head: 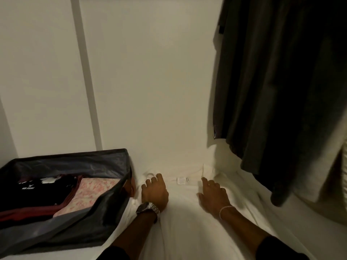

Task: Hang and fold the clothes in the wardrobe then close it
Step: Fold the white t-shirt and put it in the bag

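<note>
- Head view: your left hand (154,192) lies flat, fingers relaxed, pressing on the white folded cloth garment (187,222) on the wardrobe floor.
- Your right hand (213,196) is also flat on it, fingers spread, gripping nothing.
- Small white care label (182,180) sits between your hands, just beyond the fingertips.
- Dark grey fabric storage box (105,162) with folded clothes is just left of your left hand.
- Dark hanging garments (277,91) are above and right of your right hand.
- Silver wristwatch (148,207) on left wrist, bead bracelet (226,209) on right.

Both hands (154,192) on the garment (187,222) — storage box (116,162) left, hanging clothes (272,81) right
</note>
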